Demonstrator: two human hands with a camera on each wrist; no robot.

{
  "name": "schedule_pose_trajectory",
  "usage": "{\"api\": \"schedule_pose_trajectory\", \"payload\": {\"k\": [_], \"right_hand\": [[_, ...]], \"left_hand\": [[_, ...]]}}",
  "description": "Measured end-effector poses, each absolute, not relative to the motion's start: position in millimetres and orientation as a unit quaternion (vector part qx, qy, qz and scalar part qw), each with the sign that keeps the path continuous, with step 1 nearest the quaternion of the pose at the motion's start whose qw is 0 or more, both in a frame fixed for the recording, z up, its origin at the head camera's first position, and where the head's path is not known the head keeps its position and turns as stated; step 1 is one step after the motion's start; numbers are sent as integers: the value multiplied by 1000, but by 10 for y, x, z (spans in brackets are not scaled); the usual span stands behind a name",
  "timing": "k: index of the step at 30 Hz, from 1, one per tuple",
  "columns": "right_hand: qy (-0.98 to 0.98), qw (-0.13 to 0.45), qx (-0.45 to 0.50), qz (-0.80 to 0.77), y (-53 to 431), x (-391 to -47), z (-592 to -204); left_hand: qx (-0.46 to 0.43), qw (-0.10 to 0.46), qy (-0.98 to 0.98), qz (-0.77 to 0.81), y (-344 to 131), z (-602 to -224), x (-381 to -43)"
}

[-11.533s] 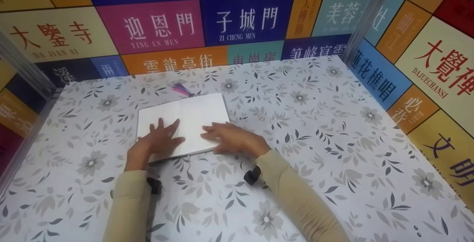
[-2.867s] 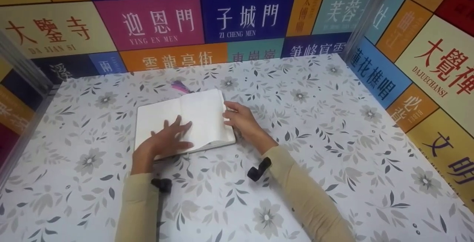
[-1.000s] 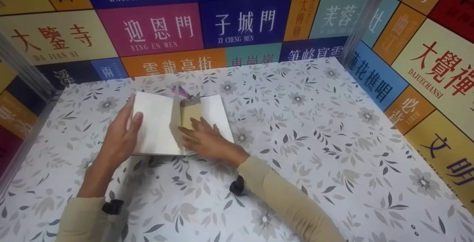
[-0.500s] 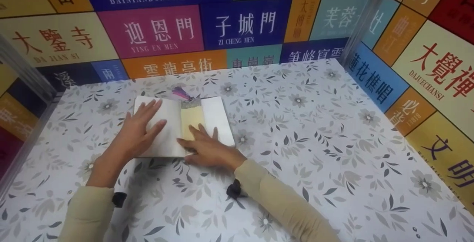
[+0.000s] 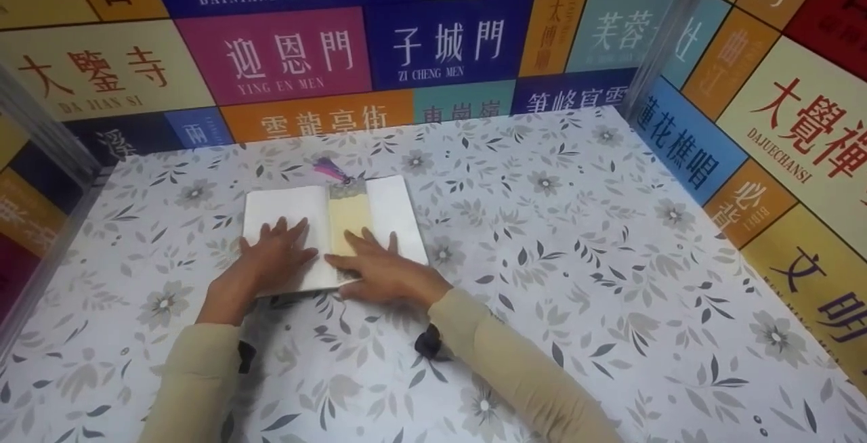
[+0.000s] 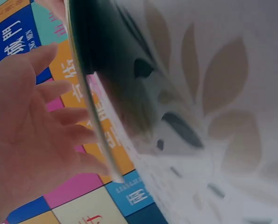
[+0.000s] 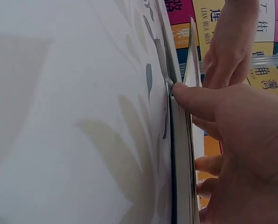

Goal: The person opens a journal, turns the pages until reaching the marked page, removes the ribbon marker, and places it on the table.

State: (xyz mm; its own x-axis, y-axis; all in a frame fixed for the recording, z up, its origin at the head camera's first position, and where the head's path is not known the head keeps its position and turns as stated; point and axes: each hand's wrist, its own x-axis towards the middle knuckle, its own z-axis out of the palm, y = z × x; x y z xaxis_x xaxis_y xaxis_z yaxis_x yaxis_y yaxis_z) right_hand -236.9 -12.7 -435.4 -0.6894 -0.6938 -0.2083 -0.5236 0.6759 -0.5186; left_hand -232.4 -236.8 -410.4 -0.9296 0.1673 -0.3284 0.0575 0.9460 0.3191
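An open book (image 5: 399, 209) with white, blank-looking pages lies on the table. Along its inner fold, on the right page, is a pale yellow bookmark (image 5: 349, 211) with a grey top; a pink and purple tassel (image 5: 329, 170) sticks out past the book's top edge. My left hand (image 5: 276, 257) rests on the left page, fingers spread. Fingers spread as well, my right hand (image 5: 383, 270) presses over the bookmark's lower part and the right page, hiding some of both. In the right wrist view its thumb (image 7: 195, 100) lies at the book's lower edge by the spine.
White cloth with grey leaves and flowers covers the table (image 5: 555, 280). Behind and at both sides stand panels (image 5: 447, 36) of coloured blocks with lettering, joined by clear corner strips (image 5: 667, 43). A dark wrist device (image 5: 428, 343) sits at my right cuff.
Pages have been turned to the left, uncovering the bookmark. My left hand has gone from the book's left edge onto the left page and slid lower; my right hand stays on the bookmark.
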Motion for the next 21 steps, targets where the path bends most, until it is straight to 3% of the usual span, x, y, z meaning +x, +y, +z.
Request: {"api": "schedule_pose_trajectory", "payload": {"k": [6, 14, 21], "right_hand": [[890, 201, -343, -224, -99, -2371, -4343], [886, 207, -319, -264, -67, -2459, -4289], [907, 95, -219, -346, -178, -2648, -4280]], "left_hand": [[45, 254, 956, 141, -2314, -4188, -2336], [40, 273, 952, 130, -2241, -4179, -2363], [41, 273, 952, 129, -2247, -4184, -2387]]}}
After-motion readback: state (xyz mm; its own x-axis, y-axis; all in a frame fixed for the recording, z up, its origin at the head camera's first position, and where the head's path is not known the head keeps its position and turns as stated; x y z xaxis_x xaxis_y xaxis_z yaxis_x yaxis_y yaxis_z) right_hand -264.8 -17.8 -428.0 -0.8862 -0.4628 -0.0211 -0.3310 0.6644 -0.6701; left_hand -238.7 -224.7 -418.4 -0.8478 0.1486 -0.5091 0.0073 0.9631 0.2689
